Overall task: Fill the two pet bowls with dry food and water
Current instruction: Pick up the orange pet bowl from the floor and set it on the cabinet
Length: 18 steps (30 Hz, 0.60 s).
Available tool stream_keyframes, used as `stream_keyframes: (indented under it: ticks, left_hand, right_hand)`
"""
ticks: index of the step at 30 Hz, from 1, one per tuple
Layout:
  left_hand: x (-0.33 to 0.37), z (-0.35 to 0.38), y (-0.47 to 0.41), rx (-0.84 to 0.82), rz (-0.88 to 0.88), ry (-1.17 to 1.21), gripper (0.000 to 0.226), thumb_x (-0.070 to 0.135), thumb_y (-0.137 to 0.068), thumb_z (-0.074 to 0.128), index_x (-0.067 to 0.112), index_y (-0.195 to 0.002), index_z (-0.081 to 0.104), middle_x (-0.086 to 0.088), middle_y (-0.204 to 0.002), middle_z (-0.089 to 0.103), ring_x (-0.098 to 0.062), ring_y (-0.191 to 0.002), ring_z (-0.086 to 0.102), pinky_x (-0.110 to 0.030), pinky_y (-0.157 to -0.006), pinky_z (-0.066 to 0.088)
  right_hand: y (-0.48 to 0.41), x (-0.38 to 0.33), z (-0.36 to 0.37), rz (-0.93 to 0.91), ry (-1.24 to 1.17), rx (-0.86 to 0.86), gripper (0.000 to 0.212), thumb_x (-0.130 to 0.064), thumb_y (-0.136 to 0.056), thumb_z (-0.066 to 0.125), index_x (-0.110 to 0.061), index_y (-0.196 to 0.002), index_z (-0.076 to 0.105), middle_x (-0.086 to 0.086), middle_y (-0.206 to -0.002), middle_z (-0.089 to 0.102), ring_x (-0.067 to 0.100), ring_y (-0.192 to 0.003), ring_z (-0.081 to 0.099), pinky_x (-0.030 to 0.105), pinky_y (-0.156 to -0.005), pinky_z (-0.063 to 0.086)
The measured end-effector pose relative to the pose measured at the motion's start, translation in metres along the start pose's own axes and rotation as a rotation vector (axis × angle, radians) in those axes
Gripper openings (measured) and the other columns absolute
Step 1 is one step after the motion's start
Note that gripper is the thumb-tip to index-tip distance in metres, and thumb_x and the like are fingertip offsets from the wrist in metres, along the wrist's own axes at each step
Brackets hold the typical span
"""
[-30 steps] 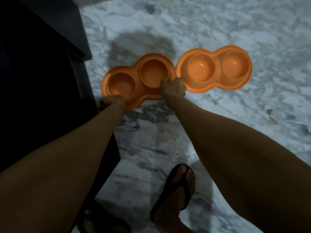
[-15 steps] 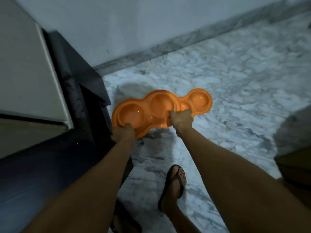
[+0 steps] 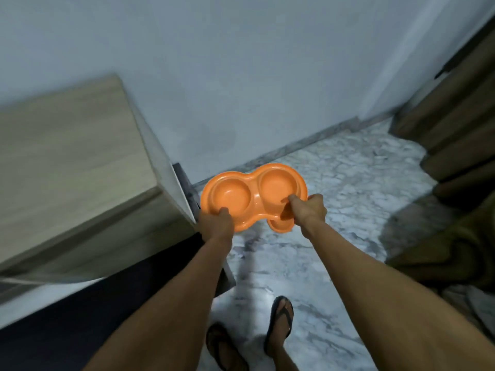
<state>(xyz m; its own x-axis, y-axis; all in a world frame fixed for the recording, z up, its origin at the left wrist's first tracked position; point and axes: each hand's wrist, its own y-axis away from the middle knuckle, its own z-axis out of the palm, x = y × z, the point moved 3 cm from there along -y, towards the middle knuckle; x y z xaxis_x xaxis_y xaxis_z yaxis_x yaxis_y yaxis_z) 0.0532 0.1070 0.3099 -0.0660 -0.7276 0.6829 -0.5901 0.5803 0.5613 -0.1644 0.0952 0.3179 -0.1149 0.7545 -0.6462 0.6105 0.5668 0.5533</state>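
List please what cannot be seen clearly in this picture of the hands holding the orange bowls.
Head view only:
- Second orange dish: almost all hidden under the top orange double dish; only an edge peeks out.
- Right hand fingers: curled beneath the dishes, grip unseen.
- Left hand fingertips: tucked under the rim.
- Wooden cabinet: blurred, cut by the left edge.
- Brown curtain: cut by the right edge.
- Food, water: none in view.

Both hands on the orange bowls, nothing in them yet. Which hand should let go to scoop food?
Probably left. The left hand pinches only the top bowl rim; the right hand also clamps the second bowl peeking out underneath.
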Motion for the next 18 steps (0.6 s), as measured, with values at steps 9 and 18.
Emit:
stream_keyframes:
  ticks: [9, 18]
  left_hand:
    - [0.060, -0.096, 0.086, 0.021, 0.077, 0.172, 0.059, 0.031, -0.081, 0.068, 0.010, -0.134, 0.052, -0.017, -0.129, 0.059, -0.037, -0.120, 0.055, -0.044, -0.103, 0.044]
    - [0.056, -0.179, 0.117, 0.127, 0.139, 0.262, 0.050, 0.027, -0.083, 0.068, 0.007, -0.126, 0.055, -0.018, -0.128, 0.059, -0.038, -0.117, 0.056, -0.042, -0.100, 0.045]
  right_hand:
    - [0.120, -0.057, -0.076, -0.126, -0.017, -0.010, 0.064, -0.043, -0.081, 0.066, -0.012, -0.132, 0.042, 0.017, -0.115, 0.056, 0.038, -0.089, 0.066, 0.048, -0.076, 0.059]
    - [0.200, -0.070, -0.078, -0.248, -0.058, -0.094, 0.065, -0.039, -0.083, 0.065, -0.010, -0.136, 0.042, 0.012, -0.107, 0.053, 0.034, -0.078, 0.066, 0.044, -0.069, 0.060]
